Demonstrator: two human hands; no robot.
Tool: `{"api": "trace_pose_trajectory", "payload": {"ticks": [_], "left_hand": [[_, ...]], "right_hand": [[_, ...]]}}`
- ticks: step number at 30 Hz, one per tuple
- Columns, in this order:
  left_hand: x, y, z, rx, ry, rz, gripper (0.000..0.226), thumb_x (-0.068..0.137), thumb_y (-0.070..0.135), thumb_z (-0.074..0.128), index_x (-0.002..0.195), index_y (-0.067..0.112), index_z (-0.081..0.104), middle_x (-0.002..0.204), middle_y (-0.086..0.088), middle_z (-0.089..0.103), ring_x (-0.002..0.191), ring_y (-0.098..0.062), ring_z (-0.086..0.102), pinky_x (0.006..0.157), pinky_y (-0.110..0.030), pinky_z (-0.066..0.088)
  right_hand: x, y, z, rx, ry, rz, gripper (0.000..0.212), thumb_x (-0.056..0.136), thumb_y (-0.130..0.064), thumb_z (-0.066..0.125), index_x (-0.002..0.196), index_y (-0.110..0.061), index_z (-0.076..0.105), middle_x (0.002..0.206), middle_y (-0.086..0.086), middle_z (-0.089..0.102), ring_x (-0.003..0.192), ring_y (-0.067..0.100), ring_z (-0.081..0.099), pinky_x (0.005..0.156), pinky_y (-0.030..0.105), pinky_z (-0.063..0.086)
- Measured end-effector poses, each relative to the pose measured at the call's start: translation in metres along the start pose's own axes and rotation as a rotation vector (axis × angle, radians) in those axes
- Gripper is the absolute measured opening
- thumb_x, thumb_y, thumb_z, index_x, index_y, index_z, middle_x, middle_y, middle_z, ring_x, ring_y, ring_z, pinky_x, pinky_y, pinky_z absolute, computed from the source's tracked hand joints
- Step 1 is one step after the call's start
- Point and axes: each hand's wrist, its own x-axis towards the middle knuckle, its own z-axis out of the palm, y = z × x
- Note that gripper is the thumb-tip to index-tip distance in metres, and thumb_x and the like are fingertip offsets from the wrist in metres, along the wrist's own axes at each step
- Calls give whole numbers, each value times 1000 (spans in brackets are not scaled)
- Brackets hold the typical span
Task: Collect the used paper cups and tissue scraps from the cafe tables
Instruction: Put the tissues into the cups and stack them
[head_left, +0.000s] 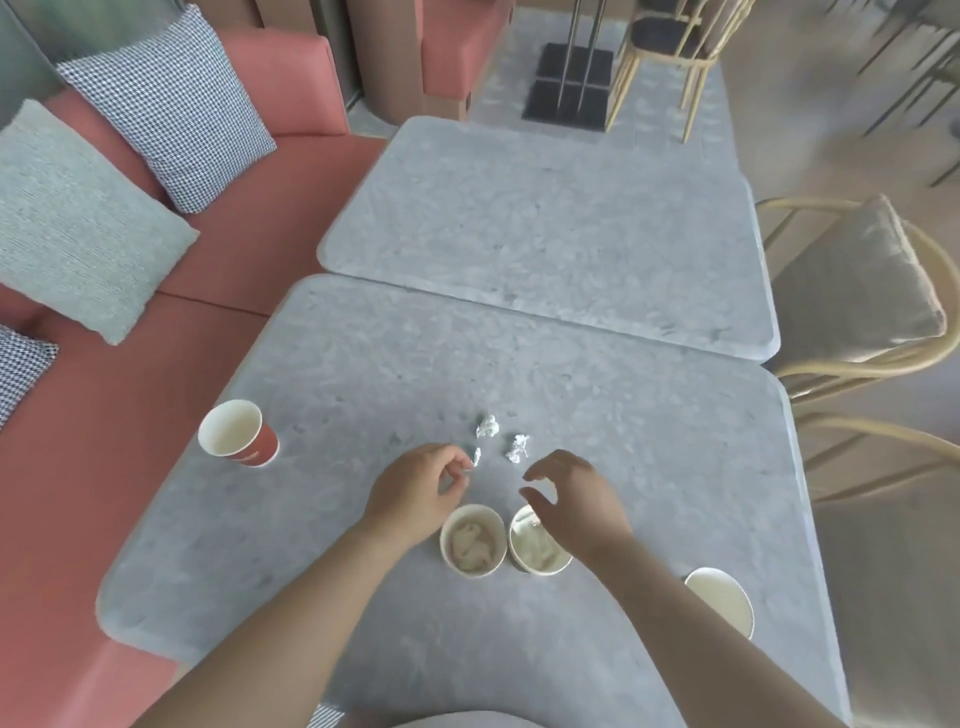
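Observation:
On the near grey table (649, 493) stand two paper cups side by side, the left cup (472, 540) and the right cup (537, 545), both with crumpled tissue inside. My left hand (415, 493) pinches a small tissue scrap (477, 457) between its fingertips. My right hand (566, 493) hovers over the right cup with fingers spread, holding nothing. Two more tissue scraps lie just beyond the hands: one (487, 426) and another (518, 448). A red paper cup (239, 434) stands near the table's left edge. A white cup (722, 603) sits at the right, partly behind my forearm.
A second grey table (545, 234) adjoins the far side. A pink bench (104, 415) with cushions runs along the left. Wooden chairs (857, 291) stand on the right.

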Motion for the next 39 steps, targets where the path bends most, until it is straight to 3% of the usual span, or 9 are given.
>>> {"api": "trace_pose_trajectory", "payload": {"ticks": [5,9,12,17,23,25,28,32,39], "left_hand": [[32,-12,3,-31,-78,-33,11,78,22,62,85,31,61,74,19,57,74,-4,56,69,-23,47],[58,-21,13,-1,-162,-52,12,78,20,62,84,30,61,73,19,56,76,-8,58,71,-25,46],[70,-29,27,35,-234,-78,12,80,21,59,88,29,61,84,15,58,82,-12,58,72,-27,47],[81,-40,51,116,-297,-49,24,82,20,57,106,24,57,110,3,54,97,-20,56,75,-34,48],[87,-49,66,142,-393,-30,28,82,11,55,108,22,58,115,3,52,96,-21,56,74,-32,47],[89,-51,67,116,-397,-37,26,83,9,53,103,21,62,110,1,56,94,-22,58,76,-32,47],[91,-50,64,80,-385,-54,22,82,7,54,98,18,64,99,-4,61,90,-23,60,76,-32,48],[85,-45,49,30,-290,-78,18,79,7,57,90,18,65,88,2,59,79,-16,61,71,-27,47],[50,-5,7,-48,-138,22,17,77,8,61,87,21,62,84,10,58,71,-7,57,70,-25,49]], "right_hand": [[22,1,4,-6,-1,63,15,84,-31,62,98,-27,65,104,-11,61,97,10,56,67,22,40],[42,9,10,27,-7,149,14,82,-27,64,96,-26,66,100,-9,62,93,13,58,66,23,43],[58,17,17,12,-57,180,17,82,-27,64,100,-26,65,104,-8,61,94,13,58,66,23,42],[83,28,35,-18,-165,138,28,83,-24,63,110,-26,60,117,-5,55,108,15,51,79,29,46],[99,37,52,-13,-240,117,30,81,-16,64,110,-23,60,118,-2,52,109,18,47,85,27,41],[101,39,54,-2,-241,115,18,82,-8,58,94,-18,65,106,1,54,98,22,52,74,24,40],[102,43,53,14,-266,162,18,81,-3,52,81,-14,67,96,1,56,82,23,57,62,22,36],[93,40,38,94,-196,169,22,80,-2,55,90,-15,70,97,-1,58,74,15,57,67,20,42],[41,13,-3,251,23,24,21,77,0,63,83,-19,70,86,-10,57,66,8,60,67,21,52]]}}
